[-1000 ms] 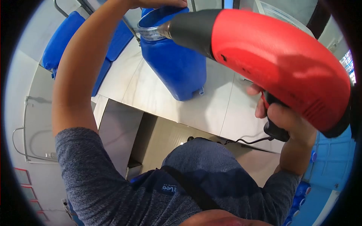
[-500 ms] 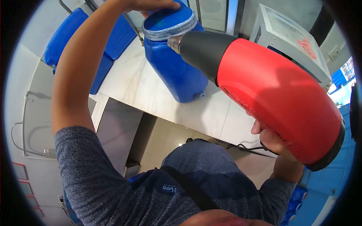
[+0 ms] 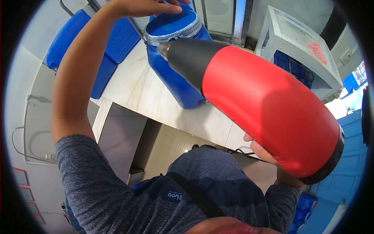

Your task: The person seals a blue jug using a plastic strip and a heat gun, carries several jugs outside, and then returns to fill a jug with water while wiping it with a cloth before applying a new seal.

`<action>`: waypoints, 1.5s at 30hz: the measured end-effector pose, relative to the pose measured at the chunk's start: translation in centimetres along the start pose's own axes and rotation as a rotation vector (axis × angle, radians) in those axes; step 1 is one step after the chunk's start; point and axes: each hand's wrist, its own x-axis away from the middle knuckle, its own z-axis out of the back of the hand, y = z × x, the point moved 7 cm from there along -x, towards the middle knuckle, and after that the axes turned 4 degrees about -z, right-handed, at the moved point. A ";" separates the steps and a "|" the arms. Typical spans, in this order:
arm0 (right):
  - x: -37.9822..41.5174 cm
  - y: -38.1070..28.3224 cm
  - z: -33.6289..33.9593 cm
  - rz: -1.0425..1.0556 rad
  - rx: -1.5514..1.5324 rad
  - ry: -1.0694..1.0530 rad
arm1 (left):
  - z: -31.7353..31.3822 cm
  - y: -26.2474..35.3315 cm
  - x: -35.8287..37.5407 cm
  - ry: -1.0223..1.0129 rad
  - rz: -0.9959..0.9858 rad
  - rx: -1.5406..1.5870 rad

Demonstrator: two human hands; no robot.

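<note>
Red heat gun (image 3: 269,105) grasped in the right hand (image 3: 263,151), its nozzle (image 3: 163,50) near a blue container (image 3: 173,80) left of centre on the pale counter (image 3: 142,89). The left hand (image 3: 163,7) is at the lid's (image 3: 171,23) far edge, grip unclear. Steady sweeps along the clear band (image 3: 163,38) should warm it evenly. The nozzle sits further left than half a second ago.
</note>
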 end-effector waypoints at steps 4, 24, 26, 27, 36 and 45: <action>2.6 0.6 3.2 -0.130 0.090 0.041 | -0.3 3.1 1.8 -0.157 0.180 -0.051; 6.8 5.9 8.1 -0.310 -0.410 0.405 | -4.3 8.6 4.3 0.359 -0.215 -0.076; 7.5 6.6 8.3 -0.316 -0.408 0.415 | -4.4 5.9 5.7 0.462 -0.216 -0.144; 7.6 6.7 8.5 -0.318 -0.397 0.415 | -4.6 3.0 6.7 0.543 -0.212 -0.218; 2.6 5.4 8.3 -0.263 -0.348 0.350 | -3.7 -0.1 7.4 0.786 -0.216 0.233; 5.0 5.8 8.7 -0.313 -0.282 0.344 | -3.5 -3.1 9.2 0.730 -0.124 -0.285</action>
